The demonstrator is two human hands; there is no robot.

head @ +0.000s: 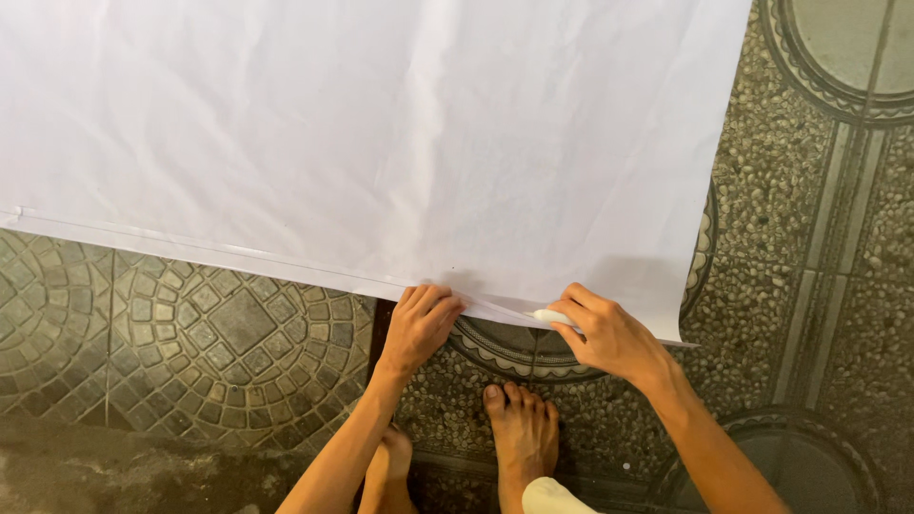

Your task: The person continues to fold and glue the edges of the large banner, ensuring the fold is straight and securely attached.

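One large white sheet (381, 124) covers most of the floor ahead, spread flat from about 9 o'clock across to 2 o'clock. Its long axis runs left to right, tilted a little so the near edge drops from 9 o'clock down toward 4 o'clock. That near edge carries a narrow folded hem (238, 255), a doubled strip that follows the whole border.

Both hands work on that hem close together, just ahead of the bare feet (519, 428). The left hand (419, 328) lies palm down with fingers curled over the fold, pressing it to the ground rather than gripping it. The right hand (605, 333), at 4 o'clock from the sheet's centre, is closed in a pinch on a small pale piece (552, 315) at the edge; whether that is a stick of chalk, a tool or a rolled bit of the sheet itself I cannot tell.

The step in hand looks like creasing or fixing the hem near the right corner (681, 338). Judging from this, the next move calls for keeping the fold held flat and even while the work shifts along the edge, without pulling the sheet askew.

Around it lies patterned stone tile (219, 333) at 8 o'clock and pebbled paving (771, 171) at 3 o'clock.
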